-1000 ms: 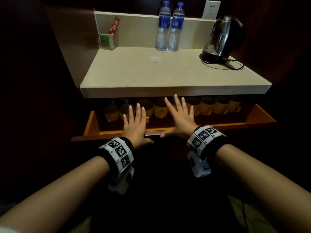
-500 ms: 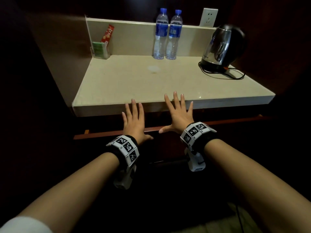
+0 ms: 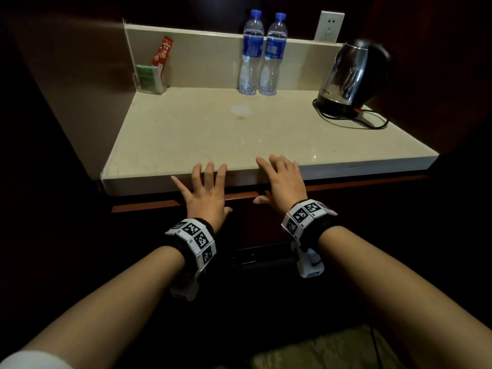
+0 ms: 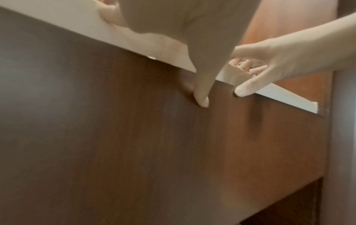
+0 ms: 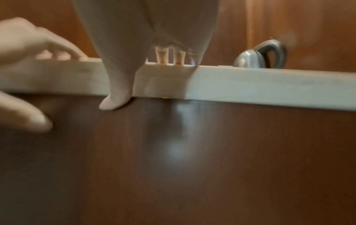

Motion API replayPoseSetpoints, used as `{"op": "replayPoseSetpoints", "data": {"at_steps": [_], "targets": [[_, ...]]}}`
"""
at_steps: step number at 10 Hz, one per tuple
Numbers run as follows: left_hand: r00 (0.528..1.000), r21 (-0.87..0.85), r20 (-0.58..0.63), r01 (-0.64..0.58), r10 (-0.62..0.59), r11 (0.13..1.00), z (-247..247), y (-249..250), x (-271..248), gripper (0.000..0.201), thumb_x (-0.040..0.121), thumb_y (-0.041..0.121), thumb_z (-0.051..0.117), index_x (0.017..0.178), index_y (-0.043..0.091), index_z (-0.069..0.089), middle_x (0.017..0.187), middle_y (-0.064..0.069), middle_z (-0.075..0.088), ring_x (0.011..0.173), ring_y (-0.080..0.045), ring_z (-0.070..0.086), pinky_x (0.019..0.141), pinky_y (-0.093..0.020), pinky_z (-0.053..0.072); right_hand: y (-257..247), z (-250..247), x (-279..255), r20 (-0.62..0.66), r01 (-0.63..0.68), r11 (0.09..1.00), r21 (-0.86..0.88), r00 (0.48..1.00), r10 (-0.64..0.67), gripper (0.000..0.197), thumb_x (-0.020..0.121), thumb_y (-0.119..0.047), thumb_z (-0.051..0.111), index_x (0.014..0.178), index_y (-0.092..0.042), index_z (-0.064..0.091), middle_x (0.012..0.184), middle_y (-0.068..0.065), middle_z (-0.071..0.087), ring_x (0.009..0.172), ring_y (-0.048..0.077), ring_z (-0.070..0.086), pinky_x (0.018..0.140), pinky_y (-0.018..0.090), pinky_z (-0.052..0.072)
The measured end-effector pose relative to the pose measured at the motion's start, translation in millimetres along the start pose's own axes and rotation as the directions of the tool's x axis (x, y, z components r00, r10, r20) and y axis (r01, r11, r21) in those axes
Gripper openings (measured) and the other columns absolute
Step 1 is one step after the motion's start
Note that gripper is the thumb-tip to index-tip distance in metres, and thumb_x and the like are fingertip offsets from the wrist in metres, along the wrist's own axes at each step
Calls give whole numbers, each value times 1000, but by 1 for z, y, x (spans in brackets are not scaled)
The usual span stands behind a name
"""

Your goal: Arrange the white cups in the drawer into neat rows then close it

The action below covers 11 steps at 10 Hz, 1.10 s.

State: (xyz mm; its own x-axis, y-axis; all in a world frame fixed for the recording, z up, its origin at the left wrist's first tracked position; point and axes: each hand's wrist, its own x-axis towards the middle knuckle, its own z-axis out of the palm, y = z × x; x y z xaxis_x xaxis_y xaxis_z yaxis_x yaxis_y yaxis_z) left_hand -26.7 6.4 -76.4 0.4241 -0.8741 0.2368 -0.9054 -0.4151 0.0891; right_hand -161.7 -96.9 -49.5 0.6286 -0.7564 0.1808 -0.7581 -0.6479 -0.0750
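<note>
The dark wooden drawer front [image 3: 247, 198] sits pushed in under the pale stone counter [image 3: 239, 134], only its reddish top edge showing. The white cups are hidden inside. My left hand [image 3: 205, 187] lies flat with fingers spread, fingertips over the counter's front edge, thumb against the drawer front [image 4: 173, 137]. My right hand [image 3: 279, 182] is likewise flat beside it, fingers over the counter edge [image 5: 250, 85], thumb touching the drawer front [image 5: 192, 152]. Neither hand holds anything.
On the counter's back stand two water bottles [image 3: 262, 54], a steel kettle [image 3: 354, 78] with its cord at right, and a clear holder with sachets [image 3: 150, 75] at left. A wall socket [image 3: 330, 26] is above. Dark cabinet walls flank both sides.
The drawer slid from open, with the cups showing, to pushed in under the counter. Both flat hands moved forward with it and their fingers now reach over the counter edge.
</note>
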Motion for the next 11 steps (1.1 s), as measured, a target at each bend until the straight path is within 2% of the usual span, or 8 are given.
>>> {"op": "replayPoseSetpoints", "data": {"at_steps": [1,3,5,6,7,8,10,11], "targets": [[999,-26,-43,7,-8,1000,5,2,6,101,70,40,75,131,27,-4,137,-3,1,129,-26,-4,100,-75,-3,1,-1,2,-30,15,1000,-27,999,-16,92,72,-45,74,147,-28,24,147,5,30,138,28,24,118,47,10],[994,2,-107,12,-11,1000,9,5,11,96,65,32,79,127,24,7,129,-5,7,124,-28,5,94,-80,2,-3,3,7,-74,-6,999,-41,997,3,81,71,-42,75,140,-25,35,135,5,39,127,29,34,117,48,15],[969,75,-243,74,-54,994,14,8,17,96,34,27,90,112,19,35,113,-7,29,110,-29,29,82,-83,19,-7,8,12,-116,-32,994,-105,993,19,71,71,-44,74,131,-21,42,127,6,43,119,30,39,114,49,18],[968,96,-246,81,-55,992,15,8,19,89,35,19,89,108,19,38,110,-7,32,108,-28,32,82,-82,19,-9,12,14,-123,-45,991,-127,992,29,70,72,-44,73,130,-21,41,127,6,43,119,30,39,114,49,18],[979,82,-194,84,-67,993,13,9,18,83,48,16,84,114,19,34,114,-6,25,112,-29,25,85,-83,16,-7,11,13,-94,-27,988,-150,996,13,73,73,-45,73,132,-21,38,130,6,41,121,30,37,114,49,18],[997,35,-57,45,-43,998,-1,10,14,73,70,19,74,129,19,31,127,-6,16,123,-29,13,93,-81,9,-6,2,11,-39,1,989,-146,999,-7,75,72,-45,74,133,-22,37,131,6,40,121,31,37,113,48,21],[986,-110,163,52,-33,993,-43,7,9,77,72,34,76,133,20,32,137,-7,25,132,-29,22,102,-75,15,-1,-26,8,170,53,995,-80,985,-39,83,75,-49,71,142,-24,29,137,9,37,126,33,38,108,45,31],[972,-250,232,108,-49,962,-63,-2,15,74,75,37,74,134,15,36,137,-10,31,132,-31,31,108,-58,27,-6,-42,7,265,24,999,-32,964,-14,76,82,-48,65,144,-20,30,139,12,39,126,35,41,107,45,35]]}}
